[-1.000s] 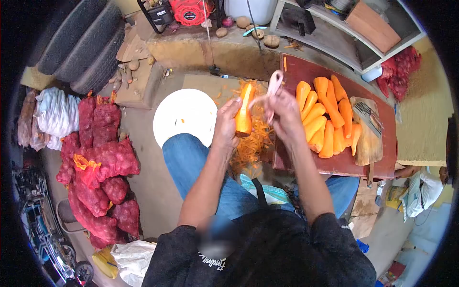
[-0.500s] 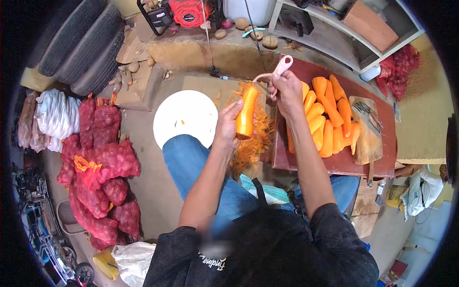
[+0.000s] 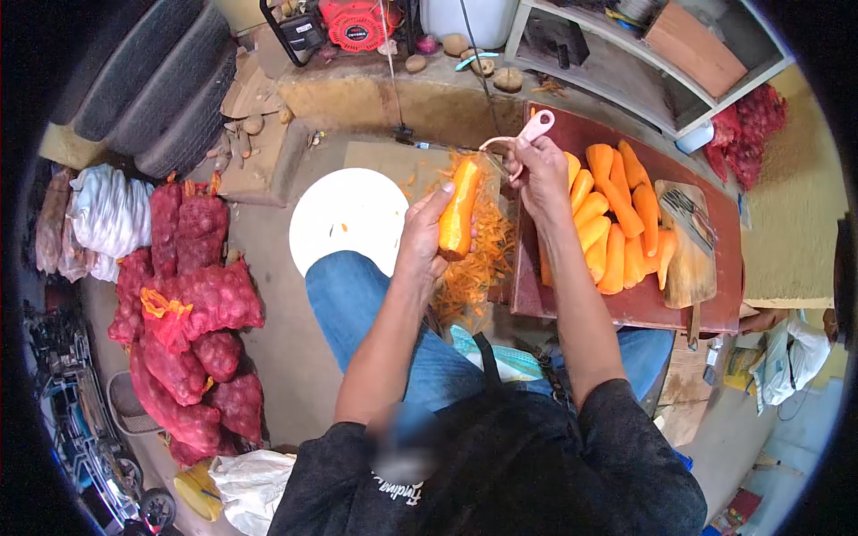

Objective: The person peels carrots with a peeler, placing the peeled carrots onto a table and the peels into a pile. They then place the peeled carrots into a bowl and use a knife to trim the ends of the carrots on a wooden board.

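My left hand (image 3: pixel 424 234) is wrapped round the lower part of a thick orange carrot (image 3: pixel 459 211), which points up and away from me. In my right hand (image 3: pixel 540 172) is a pale pink peeler (image 3: pixel 536 126), its handle end sticking up above my fingers. The peeler's head sits just right of the carrot's upper end. Orange peelings (image 3: pixel 487 255) lie in a heap below the carrot. To the right, a pile of peeled carrots (image 3: pixel 615 219) rests on a dark red table (image 3: pixel 572 308), next to a wooden board (image 3: pixel 686 268) with a dark-bladed tool on it.
A round white lid-like disc (image 3: pixel 344 210) lies beyond my left knee. Red mesh sacks of onions (image 3: pixel 201 299) are stacked at the left, with tyres (image 3: pixel 147 80) behind them. At the back are a low ledge (image 3: pixel 357 103) and a grey shelf unit (image 3: pixel 617 67).
The peeler in my right hand has shifted slightly right and down, its head a little farther from the carrot's tip. My left hand still holds the carrot, barely moved.
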Motion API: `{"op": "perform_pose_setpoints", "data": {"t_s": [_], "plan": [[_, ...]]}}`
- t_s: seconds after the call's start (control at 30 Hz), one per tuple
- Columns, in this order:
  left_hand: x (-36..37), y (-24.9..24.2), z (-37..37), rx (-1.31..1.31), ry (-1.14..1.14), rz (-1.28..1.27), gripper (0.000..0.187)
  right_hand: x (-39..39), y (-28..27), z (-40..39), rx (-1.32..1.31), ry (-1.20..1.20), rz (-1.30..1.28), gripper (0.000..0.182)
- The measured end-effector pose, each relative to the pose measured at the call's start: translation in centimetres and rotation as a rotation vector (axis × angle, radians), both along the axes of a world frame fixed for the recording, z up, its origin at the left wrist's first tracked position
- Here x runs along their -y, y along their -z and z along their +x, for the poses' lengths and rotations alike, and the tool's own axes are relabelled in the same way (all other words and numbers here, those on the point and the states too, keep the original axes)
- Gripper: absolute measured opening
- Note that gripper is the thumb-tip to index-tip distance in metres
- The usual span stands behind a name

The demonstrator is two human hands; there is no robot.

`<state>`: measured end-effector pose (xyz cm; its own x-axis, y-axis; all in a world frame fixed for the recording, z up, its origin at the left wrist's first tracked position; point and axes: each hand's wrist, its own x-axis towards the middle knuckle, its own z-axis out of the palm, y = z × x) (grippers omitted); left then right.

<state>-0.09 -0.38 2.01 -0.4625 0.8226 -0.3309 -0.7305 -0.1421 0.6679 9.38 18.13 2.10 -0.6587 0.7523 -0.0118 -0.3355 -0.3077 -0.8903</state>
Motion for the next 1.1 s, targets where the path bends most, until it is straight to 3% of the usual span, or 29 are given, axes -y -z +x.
{"op": "perform_pose_setpoints", "data": {"t_s": [0.1,0.27,0.43,0.53,0.67,0.8,0.9,1.03,1.1], "plan": [[-0.3,0.7,0.1,0.027,-0.035,0.022,0.036,3.6,-1.7,2.0,-0.045,-0.055,-0.043,0.019],[-1.1,0.3,0.4,0.036,-0.101,0.060,0.035,9.9,-2.0,4.1,0.111,-0.215,-0.011,0.023],[0.5,-0.1,-0.2,-0.040,0.016,-0.014,0.037,4.5,-0.2,-0.3,0.010,-0.030,0.068,0.017],[0.4,0.1,0.1,-0.027,0.052,-0.004,0.038,0.5,-0.2,-2.0,0.094,-0.006,0.157,0.016],[-0.1,0.4,-0.1,-0.001,-0.002,0.002,0.035,2.7,-1.9,0.6,-0.053,-0.075,0.039,0.020],[-0.6,1.3,-0.5,0.004,-0.077,0.041,0.032,8.6,-2.6,3.0,0.124,-0.188,0.068,0.021],[-0.3,1.3,-0.2,-0.030,-0.051,0.046,0.032,5.2,0.9,1.4,0.086,0.007,0.193,0.019],[0.3,0.5,0.1,-0.043,-0.006,0.017,0.034,-0.3,0.5,-0.4,0.044,0.085,0.033,0.016],[-0.1,0.8,0.3,-0.024,-0.049,0.014,0.033,0.4,-0.8,0.4,-0.063,-0.012,-0.048,0.017]]}}
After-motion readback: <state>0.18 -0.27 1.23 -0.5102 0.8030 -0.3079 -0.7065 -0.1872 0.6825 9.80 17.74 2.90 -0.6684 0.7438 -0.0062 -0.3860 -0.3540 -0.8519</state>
